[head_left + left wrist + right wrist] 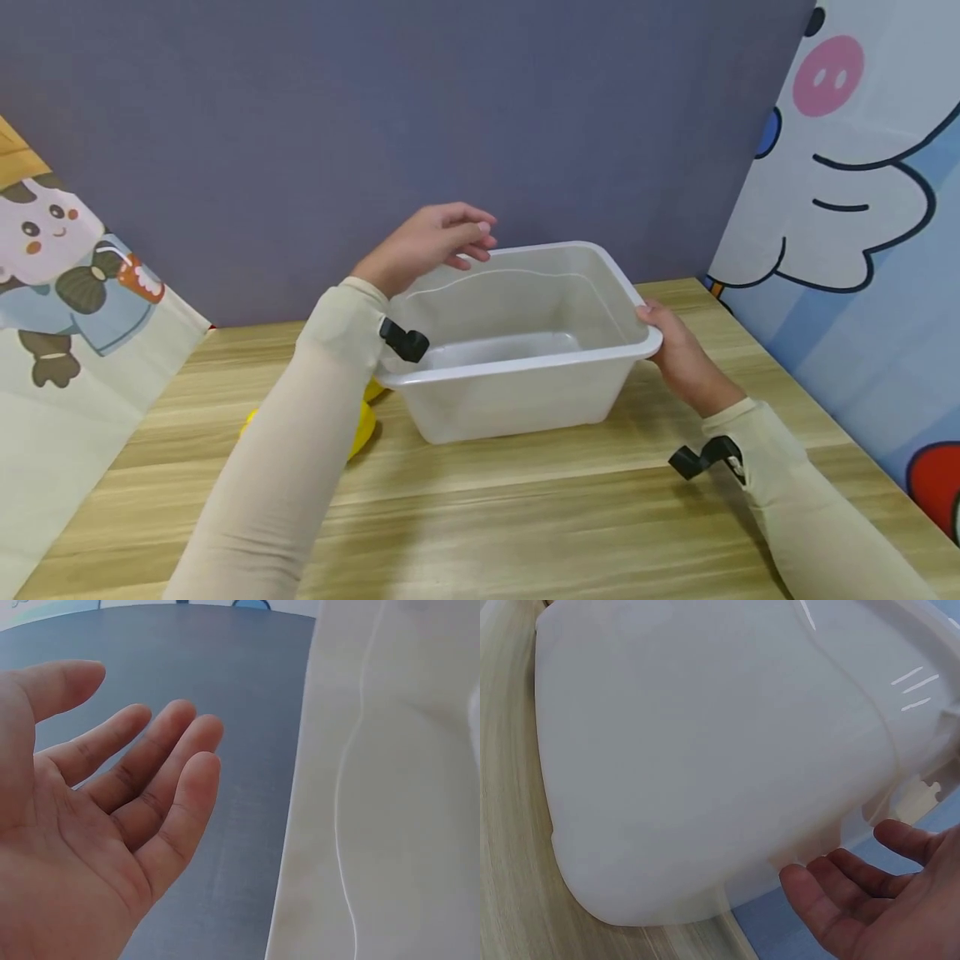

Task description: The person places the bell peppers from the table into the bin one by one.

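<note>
A white plastic tub (517,383) stands on the wooden table, its open top facing up. My right hand (678,354) holds the tub's right end, thumb at the rim and fingers below it. The right wrist view shows the fingers of that hand (855,900) by the tub's smooth outer wall (705,765). Above the tub's far left rim hovers my left hand (435,240), its fingers loosely bent. In the left wrist view its palm (82,855) faces the camera with nothing in it, and the tub's wall (390,787) is to the right.
Yellow objects (363,429) lie on the table (480,533) left of the tub, partly hidden under my left forearm. A dark grey panel (420,108) rises behind the table. Cartoon-printed walls (885,275) stand on both sides.
</note>
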`<state>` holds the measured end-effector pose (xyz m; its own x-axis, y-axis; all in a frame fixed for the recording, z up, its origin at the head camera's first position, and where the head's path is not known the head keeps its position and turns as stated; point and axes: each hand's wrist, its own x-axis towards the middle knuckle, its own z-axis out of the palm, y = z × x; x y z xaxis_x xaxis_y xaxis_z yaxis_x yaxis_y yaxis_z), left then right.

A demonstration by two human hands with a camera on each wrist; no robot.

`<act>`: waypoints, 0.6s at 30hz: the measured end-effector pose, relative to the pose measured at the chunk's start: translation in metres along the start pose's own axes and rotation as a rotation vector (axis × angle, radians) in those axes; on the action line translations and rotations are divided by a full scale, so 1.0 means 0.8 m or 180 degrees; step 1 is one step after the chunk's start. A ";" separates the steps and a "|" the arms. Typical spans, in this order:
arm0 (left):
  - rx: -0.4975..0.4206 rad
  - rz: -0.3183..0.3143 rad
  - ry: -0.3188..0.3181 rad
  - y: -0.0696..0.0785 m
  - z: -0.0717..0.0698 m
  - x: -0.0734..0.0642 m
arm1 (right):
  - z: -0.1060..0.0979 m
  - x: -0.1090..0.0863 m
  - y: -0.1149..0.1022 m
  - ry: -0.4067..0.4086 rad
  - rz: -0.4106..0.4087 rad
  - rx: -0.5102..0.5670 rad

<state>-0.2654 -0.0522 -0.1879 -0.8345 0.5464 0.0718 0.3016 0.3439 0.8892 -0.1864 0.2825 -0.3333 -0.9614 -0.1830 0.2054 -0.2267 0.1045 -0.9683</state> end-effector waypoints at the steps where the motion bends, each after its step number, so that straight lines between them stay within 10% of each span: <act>1: 0.0027 -0.0002 -0.0011 -0.001 -0.001 -0.001 | 0.000 0.000 0.000 0.0005 0.0003 0.0023; 18: 0.0126 0.0045 0.0039 -0.013 -0.026 -0.037 | -0.001 -0.007 -0.010 -0.0244 0.0067 -0.0154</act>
<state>-0.2536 -0.0874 -0.1902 -0.8355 0.5421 0.0898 0.3311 0.3663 0.8696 -0.1797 0.2837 -0.3265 -0.9517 -0.2544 0.1716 -0.2155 0.1558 -0.9640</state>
